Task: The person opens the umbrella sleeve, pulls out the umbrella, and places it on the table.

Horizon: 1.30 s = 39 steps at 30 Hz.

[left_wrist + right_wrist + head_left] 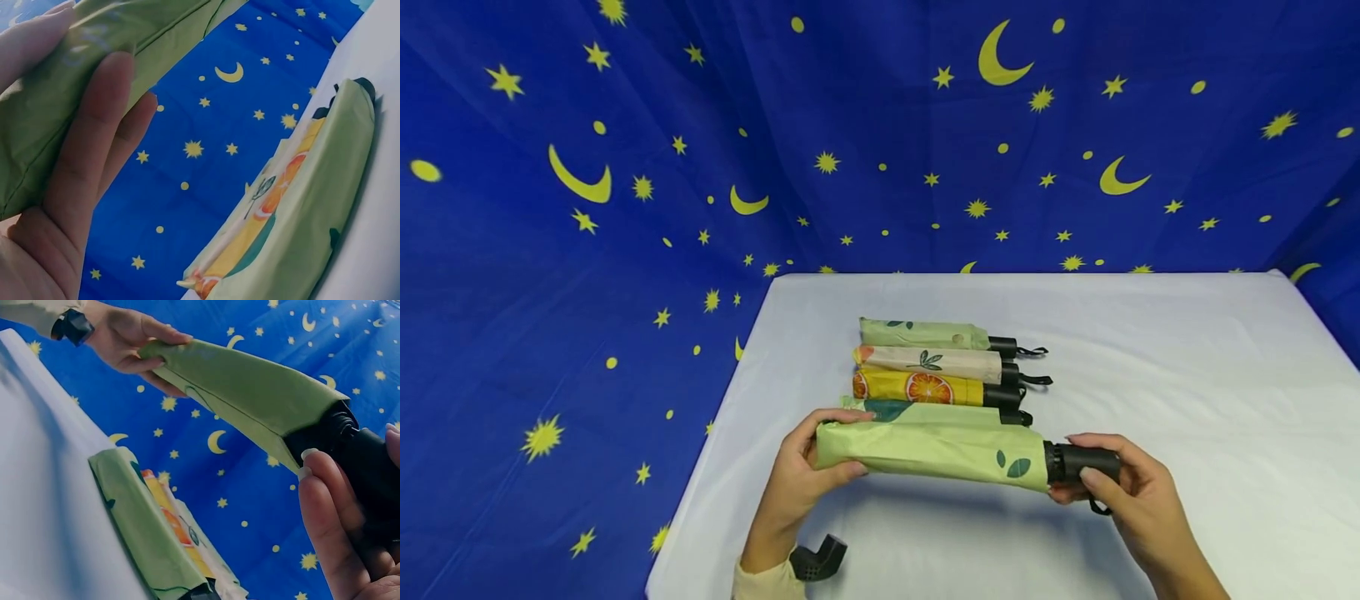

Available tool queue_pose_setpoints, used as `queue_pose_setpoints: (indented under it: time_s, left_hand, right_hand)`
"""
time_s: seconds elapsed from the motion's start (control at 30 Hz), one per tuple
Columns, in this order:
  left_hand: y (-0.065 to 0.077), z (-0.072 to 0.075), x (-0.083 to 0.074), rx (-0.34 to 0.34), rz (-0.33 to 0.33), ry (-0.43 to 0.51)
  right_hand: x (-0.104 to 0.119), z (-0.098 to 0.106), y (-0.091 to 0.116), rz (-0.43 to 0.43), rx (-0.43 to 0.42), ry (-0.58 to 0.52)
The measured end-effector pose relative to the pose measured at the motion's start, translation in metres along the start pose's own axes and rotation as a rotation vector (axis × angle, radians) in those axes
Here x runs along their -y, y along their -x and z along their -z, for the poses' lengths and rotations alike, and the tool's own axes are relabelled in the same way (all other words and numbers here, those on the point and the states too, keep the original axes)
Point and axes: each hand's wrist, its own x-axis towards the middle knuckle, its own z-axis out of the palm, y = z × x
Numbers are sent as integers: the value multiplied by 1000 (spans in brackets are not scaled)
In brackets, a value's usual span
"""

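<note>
A folded light-green umbrella [932, 452] with dark leaf prints is held level above the white table, between both hands. At its cloth end, my left hand [811, 460] grips the fabric between thumb and fingers; the left wrist view shows those fingers [103, 119] along the green cloth. My right hand [1138, 487] holds the black handle [1086, 463], thumb in front and fingers behind. A thin black strap hangs under that handle. Just behind lies another green umbrella [940, 414], partly hidden by the held one in the head view.
Farther back, a yellow umbrella with orange slices [958, 390], a cream one with leaves [958, 362] and a pale green one [917, 334] lie in a row, handles to the right. Blue star-and-moon cloth [880, 217] surrounds the white table [1210, 375].
</note>
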Motion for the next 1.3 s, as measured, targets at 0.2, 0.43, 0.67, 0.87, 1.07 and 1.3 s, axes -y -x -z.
queue_pose_setpoints:
  time_s: [0.2,0.43,0.67,0.87,1.07,1.3]
  left_hand:
    - [1,3,-2,-20,2,-26]
    - [2,5,-2,-13,-11,-17]
    - [4,9,-3,-32,-32,-14]
    - [6,13,-2,-4,-56,5]
    - [7,17,-2,23,-110,54]
    - [9,23,-3,14,-121,76]
  right_hand:
    - [5,2,2,-35,-20,32]
    - [10,1,4,-107,-50,116]
    - [15,4,7,-115,-61,85]
    - [16,8,9,-101,-48,57]
    - [17,12,11,-83,-34,8]
    - [27,16,14,-148,-75,53]
